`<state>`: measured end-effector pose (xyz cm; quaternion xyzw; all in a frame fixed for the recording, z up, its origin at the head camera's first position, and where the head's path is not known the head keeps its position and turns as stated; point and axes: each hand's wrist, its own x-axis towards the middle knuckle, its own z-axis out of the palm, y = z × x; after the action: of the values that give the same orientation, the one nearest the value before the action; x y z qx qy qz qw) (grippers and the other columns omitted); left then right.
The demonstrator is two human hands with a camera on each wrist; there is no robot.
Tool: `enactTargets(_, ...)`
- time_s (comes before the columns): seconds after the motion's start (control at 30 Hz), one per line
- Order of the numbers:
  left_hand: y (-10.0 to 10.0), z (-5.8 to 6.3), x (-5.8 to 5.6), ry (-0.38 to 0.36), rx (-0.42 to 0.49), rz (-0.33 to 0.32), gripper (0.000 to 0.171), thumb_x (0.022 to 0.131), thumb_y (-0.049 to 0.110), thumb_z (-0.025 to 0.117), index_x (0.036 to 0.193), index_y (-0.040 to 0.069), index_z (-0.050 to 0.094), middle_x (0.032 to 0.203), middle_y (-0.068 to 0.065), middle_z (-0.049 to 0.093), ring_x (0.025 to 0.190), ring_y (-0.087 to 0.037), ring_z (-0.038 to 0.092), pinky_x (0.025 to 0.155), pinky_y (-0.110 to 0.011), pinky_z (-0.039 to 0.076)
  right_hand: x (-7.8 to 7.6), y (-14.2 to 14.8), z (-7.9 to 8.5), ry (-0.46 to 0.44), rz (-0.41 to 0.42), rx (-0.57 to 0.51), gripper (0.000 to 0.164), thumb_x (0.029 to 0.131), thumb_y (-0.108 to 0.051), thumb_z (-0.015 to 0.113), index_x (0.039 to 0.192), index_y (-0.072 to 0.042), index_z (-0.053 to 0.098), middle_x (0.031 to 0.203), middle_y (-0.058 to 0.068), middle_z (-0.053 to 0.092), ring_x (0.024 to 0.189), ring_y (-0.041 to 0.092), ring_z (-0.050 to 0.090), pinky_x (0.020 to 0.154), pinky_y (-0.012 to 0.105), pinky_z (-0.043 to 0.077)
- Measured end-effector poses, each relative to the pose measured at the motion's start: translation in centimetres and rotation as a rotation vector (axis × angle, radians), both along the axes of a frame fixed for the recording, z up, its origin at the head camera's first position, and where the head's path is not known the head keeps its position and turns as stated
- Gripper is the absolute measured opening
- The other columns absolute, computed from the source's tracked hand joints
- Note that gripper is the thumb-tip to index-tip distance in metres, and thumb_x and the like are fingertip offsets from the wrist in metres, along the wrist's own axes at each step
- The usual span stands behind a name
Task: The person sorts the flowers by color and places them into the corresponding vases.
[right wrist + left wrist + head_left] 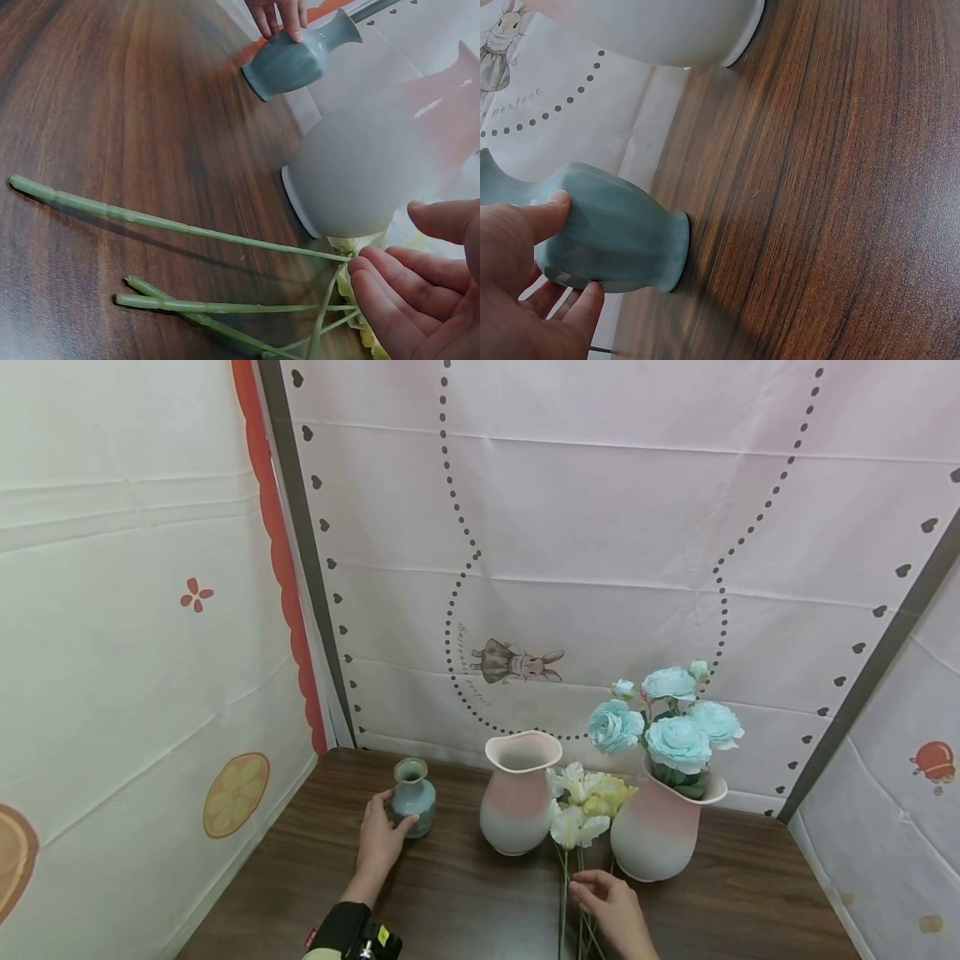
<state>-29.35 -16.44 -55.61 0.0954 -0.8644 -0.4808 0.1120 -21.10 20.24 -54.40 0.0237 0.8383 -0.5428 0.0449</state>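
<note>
A small blue-green vase (415, 800) stands at the left of the table. My left hand (382, 835) holds it, thumb on one side and fingertips on the other; the left wrist view shows this grip on the vase body (615, 225) up close. Artificial flowers with white and yellow blooms (581, 806) lie on the table, their green stems (187, 227) pointing toward me. At the upper stems is my right hand (611, 906), its thumb apart from the fingers. In the right wrist view, the fingertips (367, 264) are right at where the stems meet the blooms.
A pink-and-white vase (517, 810) with a wavy rim stands in the middle. To its right, a similar vase (656, 835) holds several light-blue flowers (678, 743). Printed cloth walls (600, 527) enclose the wooden table (450, 893) at the back and sides.
</note>
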Motion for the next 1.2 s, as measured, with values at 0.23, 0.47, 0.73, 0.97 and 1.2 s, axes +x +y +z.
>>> enactTargets(0.23,0.0,-0.1,0.0,0.013,-0.008,0.001,0.065,0.094,0.014,0.069,0.145,-0.005,0.034,0.143,-0.030,0.040,0.133,-0.047,0.045,0.106,-0.053,0.050,-0.2,-0.2,-0.5,-0.050,0.007,0.014,0.033,0.094,-0.016,0.068,0.113,0.011,0.066,0.095,0.017,0.075,0.084,0.023,0.073,0.073,0.035,0.064)
enactTargets(0.47,0.0,-0.1,0.1,0.013,-0.006,-0.001,0.065,0.094,0.014,0.070,0.144,-0.005,0.035,0.143,-0.030,0.040,0.133,-0.047,0.046,0.106,-0.052,0.051,-0.3,-0.2,-1.2,-0.089,0.013,-0.015,0.037,0.094,-0.014,0.066,0.115,0.016,0.063,0.095,0.017,0.075,0.084,0.021,0.073,0.074,0.032,0.064)
enactTargets(0.73,0.0,-0.1,0.1,0.011,0.000,-0.002,0.064,0.094,0.014,0.069,0.145,-0.005,0.035,0.144,-0.029,0.040,0.133,-0.047,0.045,0.106,-0.053,0.050,-0.6,-0.3,-1.8,-0.182,0.082,-0.203,0.044,0.097,-0.007,0.061,0.124,0.026,0.050,0.112,0.033,0.067,0.097,0.025,0.073,0.084,0.033,0.063)
enactTargets(0.97,0.1,0.0,0.2,0.010,0.004,0.002,0.064,0.094,0.013,0.069,0.145,-0.005,0.035,0.143,-0.030,0.040,0.133,-0.047,0.046,0.106,-0.052,0.050,-0.9,-0.5,-2.3,-0.233,0.152,-0.278,0.048,0.099,0.000,0.055,0.130,0.031,0.036,0.109,0.030,0.070,0.098,0.026,0.073,0.086,0.039,0.063)
enactTargets(1.2,0.0,0.1,0.1,0.006,0.001,0.001,0.064,0.094,0.013,0.069,0.145,-0.005,0.035,0.143,-0.030,0.040,0.133,-0.047,0.046,0.106,-0.052,0.050,-0.6,-0.6,-2.3,-0.213,0.119,-0.317,0.041,0.097,0.001,0.058,0.126,0.026,0.046,0.095,0.014,0.076,0.084,0.015,0.073,0.077,0.033,0.064)
